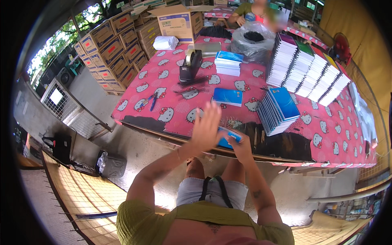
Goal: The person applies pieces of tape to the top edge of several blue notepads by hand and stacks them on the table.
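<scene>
At the table's near edge my right hand [242,148] grips a small blue-covered notebook [226,141]. My left hand [207,128] is raised beside that notebook with its fingers stretched out and partly covers it; nothing is held in it. Just beyond the hands lies a blue spiral notebook [228,96]. To the right stands a stack of blue spiral notebooks [279,110], their coils facing left. Farther back sits a pile of small blue-topped booklets [228,63]. Loose black binding coils [192,93] lie left of the middle.
A black tape dispenser [190,67], blue-handled pliers [153,102] and a clear plastic bag [253,41] share the pink table [134,100]. Tall spiral notebook stacks [310,71] line its right side. Beyond are an open carton [179,26], stacked boxes [110,53] and another person [245,16].
</scene>
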Demonstrator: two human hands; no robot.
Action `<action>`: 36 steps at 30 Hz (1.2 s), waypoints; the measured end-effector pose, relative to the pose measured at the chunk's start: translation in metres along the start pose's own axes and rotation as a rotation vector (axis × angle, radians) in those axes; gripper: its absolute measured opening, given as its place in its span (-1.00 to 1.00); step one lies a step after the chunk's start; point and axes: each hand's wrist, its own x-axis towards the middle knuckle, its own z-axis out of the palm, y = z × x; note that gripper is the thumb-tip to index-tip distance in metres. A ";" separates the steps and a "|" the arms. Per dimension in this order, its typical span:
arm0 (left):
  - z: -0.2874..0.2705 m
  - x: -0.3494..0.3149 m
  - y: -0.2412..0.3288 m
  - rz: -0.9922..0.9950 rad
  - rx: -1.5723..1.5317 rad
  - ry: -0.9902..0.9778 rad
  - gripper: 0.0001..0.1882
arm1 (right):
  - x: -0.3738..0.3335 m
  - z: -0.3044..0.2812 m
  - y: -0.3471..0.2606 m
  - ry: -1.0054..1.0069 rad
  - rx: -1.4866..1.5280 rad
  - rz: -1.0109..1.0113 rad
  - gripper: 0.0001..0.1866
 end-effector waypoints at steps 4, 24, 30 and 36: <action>0.015 -0.042 0.016 0.072 -0.066 -0.136 -0.12 | 0.003 -0.005 -0.008 -0.030 0.093 0.014 -0.71; 0.037 -0.015 0.027 0.018 -0.081 -0.015 -0.12 | 0.014 -0.015 0.037 -0.130 -0.159 -0.111 -0.61; 0.064 -0.072 0.033 0.111 -0.190 -0.064 -0.13 | 0.014 -0.007 0.029 -0.098 -0.149 -0.142 -0.60; 0.046 -0.032 0.032 0.100 -0.152 -0.061 -0.18 | 0.013 -0.016 0.028 -0.142 -0.163 0.033 -0.55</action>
